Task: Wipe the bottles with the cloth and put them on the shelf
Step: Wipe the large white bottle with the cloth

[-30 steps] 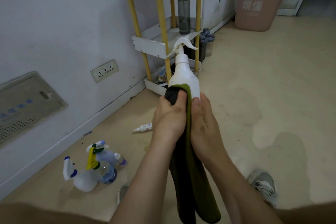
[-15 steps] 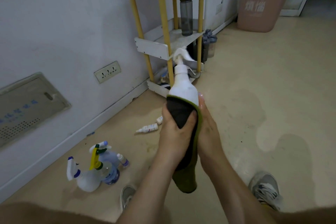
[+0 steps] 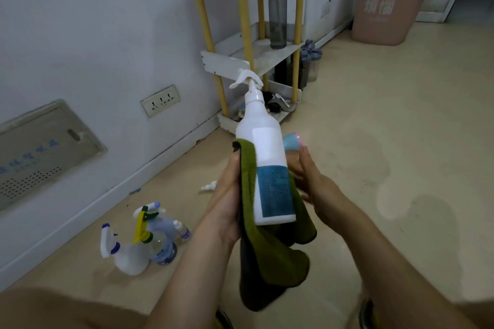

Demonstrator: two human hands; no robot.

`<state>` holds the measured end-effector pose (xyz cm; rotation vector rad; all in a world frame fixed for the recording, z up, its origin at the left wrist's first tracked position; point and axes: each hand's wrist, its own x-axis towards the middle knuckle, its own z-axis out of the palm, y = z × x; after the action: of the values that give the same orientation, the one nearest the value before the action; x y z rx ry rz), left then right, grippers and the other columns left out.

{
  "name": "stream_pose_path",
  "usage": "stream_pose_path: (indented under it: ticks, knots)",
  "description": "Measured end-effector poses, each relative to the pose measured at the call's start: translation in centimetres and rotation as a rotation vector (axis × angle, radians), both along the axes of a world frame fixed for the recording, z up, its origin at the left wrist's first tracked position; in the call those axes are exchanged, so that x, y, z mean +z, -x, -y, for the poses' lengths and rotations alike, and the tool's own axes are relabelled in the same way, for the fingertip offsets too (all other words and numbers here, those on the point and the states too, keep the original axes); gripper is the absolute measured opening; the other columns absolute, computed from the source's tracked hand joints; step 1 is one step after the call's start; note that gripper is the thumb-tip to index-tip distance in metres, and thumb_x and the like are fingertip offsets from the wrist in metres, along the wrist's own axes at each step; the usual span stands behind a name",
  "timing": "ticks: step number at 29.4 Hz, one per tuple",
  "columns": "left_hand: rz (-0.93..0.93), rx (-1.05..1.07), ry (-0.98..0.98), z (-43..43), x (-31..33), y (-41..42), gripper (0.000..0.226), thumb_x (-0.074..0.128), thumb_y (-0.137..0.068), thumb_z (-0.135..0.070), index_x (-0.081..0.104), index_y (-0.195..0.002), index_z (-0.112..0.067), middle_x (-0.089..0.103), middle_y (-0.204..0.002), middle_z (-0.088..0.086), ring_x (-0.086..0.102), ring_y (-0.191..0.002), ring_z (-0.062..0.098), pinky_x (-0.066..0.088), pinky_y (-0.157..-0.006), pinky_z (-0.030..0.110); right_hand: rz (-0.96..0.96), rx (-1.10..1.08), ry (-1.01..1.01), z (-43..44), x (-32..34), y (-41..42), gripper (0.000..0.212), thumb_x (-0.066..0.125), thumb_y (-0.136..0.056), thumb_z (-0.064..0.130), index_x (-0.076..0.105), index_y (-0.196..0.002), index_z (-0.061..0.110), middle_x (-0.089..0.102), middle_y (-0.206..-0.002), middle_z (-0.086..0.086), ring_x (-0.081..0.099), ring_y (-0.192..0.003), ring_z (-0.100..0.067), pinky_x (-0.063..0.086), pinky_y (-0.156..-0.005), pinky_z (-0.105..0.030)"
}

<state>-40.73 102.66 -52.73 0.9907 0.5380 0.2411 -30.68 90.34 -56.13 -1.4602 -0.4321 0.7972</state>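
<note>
Checking the head cam feed from my end. The white spray bottle point(image 3: 263, 157) is up in front of the person, nozzle tilted away toward the shelf point(image 3: 227, 61). It's opaque, so I can't see what's inside. It has a plain white patch and, below that, a blue label with print too small to read.

The left hand point(image 3: 227, 195) grips the bottle from its left side through the green cloth point(image 3: 270, 254), which wraps under the base and hangs down. The right hand point(image 3: 312, 181) is loose, with fairly straight fingers against the cloth on the bottle's right. It's a bit blurred, but it isn't clamped on anything I can make out. A small pale blue and pink thing point(image 3: 292, 141) peeks out just above those fingers – I can't tell what it is.

On the shelf's middle tier stands a dark grey water bottle point(image 3: 277, 13), and the bottom tier holds dark bits I can't identify. Some grey-lidded containers point(image 3: 310, 61) sit on the floor beside it.

The pink bin point(image 3: 385, 8) has two rows of pale Chinese characters. A cluster of spray bottles point(image 3: 144, 243) stands on the floor by the wall, well left of the hands, and one of them is clear with a blue label. The wall panel point(image 3: 40, 147) has blue writing – it's unreadable.
</note>
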Motion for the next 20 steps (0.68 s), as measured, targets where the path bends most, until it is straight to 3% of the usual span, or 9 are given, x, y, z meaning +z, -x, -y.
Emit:
stream_pose_path:
  ticks: [2, 3, 5, 8, 11, 13, 15, 17, 20]
  knots:
    - [0.041, -0.025, 0.024, -0.3, 0.7, 0.4, 0.039, 0.058, -0.064, -0.050, 0.071, -0.073, -0.014, 0.069, -0.066, 0.005, 0.065, -0.054, 0.016, 0.054, -0.052, 0.023, 0.017, 0.185, 0.125, 0.8, 0.0, -0.6, 0.070, 0.040, -0.086, 0.069, 0.054, -0.138, 0.024, 0.063, -0.132, 0.000, 0.058, -0.122, -0.018, 0.046, -0.099, -0.030]
    - [0.046, -0.031, 0.003, -0.5, 1.0, 0.5, 0.036, 0.063, -0.066, -0.047, 0.070, -0.072, -0.012, 0.067, -0.063, 0.005, 0.064, -0.051, 0.015, 0.054, -0.049, 0.021, 0.053, 0.207, 0.173, 0.9, 0.0, -1.0, 0.067, 0.050, -0.079, 0.069, 0.063, -0.128, 0.026, 0.070, -0.122, 0.003, 0.063, -0.115, -0.016, 0.047, -0.101, -0.036]
    - [-0.002, -0.078, -0.133, -1.3, 1.3, 0.7, 0.032, 0.074, -0.071, -0.039, 0.064, -0.083, -0.011, 0.067, -0.063, 0.002, 0.064, -0.052, 0.013, 0.053, -0.049, 0.022, 0.095, 0.148, 0.174, 1.1, 0.5, -1.8, 0.038, 0.069, -0.079, 0.048, 0.076, -0.107, 0.023, 0.075, -0.106, -0.001, 0.071, -0.099, -0.018, 0.054, -0.090, -0.037]
    - [-0.158, -0.152, -0.444, -2.1, 0.7, 0.7, 0.022, 0.067, -0.079, -0.030, 0.058, -0.092, -0.016, 0.068, -0.072, -0.001, 0.066, -0.058, 0.010, 0.054, -0.055, 0.022, 0.097, 0.001, 0.111, 0.9, 1.6, -2.2, 0.006, 0.078, -0.080, 0.019, 0.080, -0.085, 0.016, 0.077, -0.093, -0.005, 0.074, -0.085, -0.020, 0.057, -0.075, -0.033]
    - [-0.230, -0.058, -0.506, -1.4, 0.5, 0.2, 0.005, 0.061, -0.092, -0.023, 0.056, -0.093, -0.025, 0.067, -0.084, 0.000, 0.066, -0.068, 0.010, 0.055, -0.062, 0.025, -0.173, -0.141, -0.094, 0.1, 1.1, -0.1, 0.016, 0.072, -0.085, 0.017, 0.075, -0.098, 0.007, 0.075, -0.096, -0.012, 0.073, -0.090, -0.028, 0.058, -0.073, -0.036]
    - [-0.201, 0.042, -0.584, -1.0, 0.3, -0.4, 0.014, 0.063, -0.088, -0.023, 0.056, -0.097, -0.031, 0.068, -0.093, -0.006, 0.065, -0.079, 0.005, 0.053, -0.065, 0.022, -0.342, -0.199, -0.250, -0.6, 0.9, 2.1, 0.029, 0.069, -0.082, 0.021, 0.072, -0.107, 0.007, 0.074, -0.101, -0.011, 0.073, -0.089, -0.023, 0.058, -0.073, -0.033]
    - [-0.169, 0.084, -0.679, -0.5, -0.7, -0.8, 0.040, 0.069, -0.082, -0.032, 0.051, -0.117, -0.039, 0.065, -0.110, -0.015, 0.062, -0.097, 0.002, 0.051, -0.079, 0.024, -0.315, -0.204, -0.313, -1.4, 0.5, 3.7, 0.050, 0.072, -0.077, 0.031, 0.067, -0.124, 0.014, 0.071, -0.118, -0.007, 0.070, -0.105, -0.019, 0.054, -0.092, -0.038]
    - [-0.186, 0.032, -0.724, 0.1, -1.7, -0.7, 0.069, 0.067, -0.073, -0.053, 0.035, -0.135, -0.049, 0.060, -0.124, -0.017, 0.059, -0.113, 0.007, 0.050, -0.094, 0.035, -0.218, -0.192, -0.290, -2.3, 0.3, 4.5, 0.076, 0.080, -0.071, 0.044, 0.053, -0.141, 0.026, 0.062, -0.135, 0.002, 0.061, -0.120, -0.012, 0.047, -0.105, -0.040]
    - [-0.187, 0.007, -0.755, 0.8, -3.2, -0.2, 0.071, 0.062, -0.068, -0.060, 0.028, -0.130, -0.059, 0.058, -0.128, -0.015, 0.058, -0.116, 0.011, 0.050, -0.097, 0.044, -0.006, -0.231, -0.160, -3.0, -0.6, 5.3, 0.074, 0.075, -0.082, 0.042, 0.040, -0.147, 0.037, 0.058, -0.137, 0.011, 0.058, -0.122, -0.006, 0.049, -0.105, -0.039]
